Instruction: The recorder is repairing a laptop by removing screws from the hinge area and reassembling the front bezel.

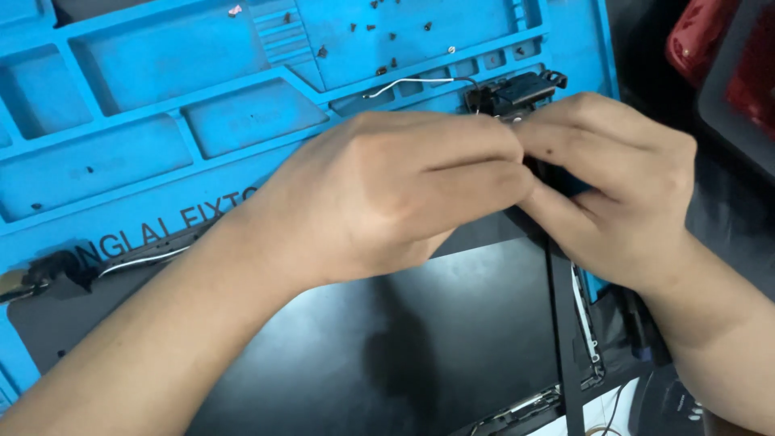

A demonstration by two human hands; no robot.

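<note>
Two bare hands meet over the far right corner of a flat black panel point(420, 339) that lies on a blue work mat point(161, 105). The left hand point(395, 194) comes from the near left, its fingers curled and pressed close together, the tips pointing right. The right hand point(613, 186) comes from the near right, its fingers bent and also close together. The fingertips of both hands touch each other at the corner of the panel, and they seem to pinch something small and dark there; what exactly is between them cannot be told, because the hands hide it.

Just beyond the fingertips, one black hinge part point(517, 89) lies on the mat, and one thin white wire point(412, 82) goes from it to the left. A second white wire point(141, 260) runs along the far left edge of the panel, near one more dark hinge part point(56, 266). Along the right edge of the panel stands one narrow black strip point(561, 323), with a white cable point(585, 315) just beside it.

The mat has many shallow compartments. In the far compartments about ten small dark screws point(391, 36) lie scattered, and one small silver piece point(235, 10) lies apart to the left. At the far right there is one red object point(698, 36).
</note>
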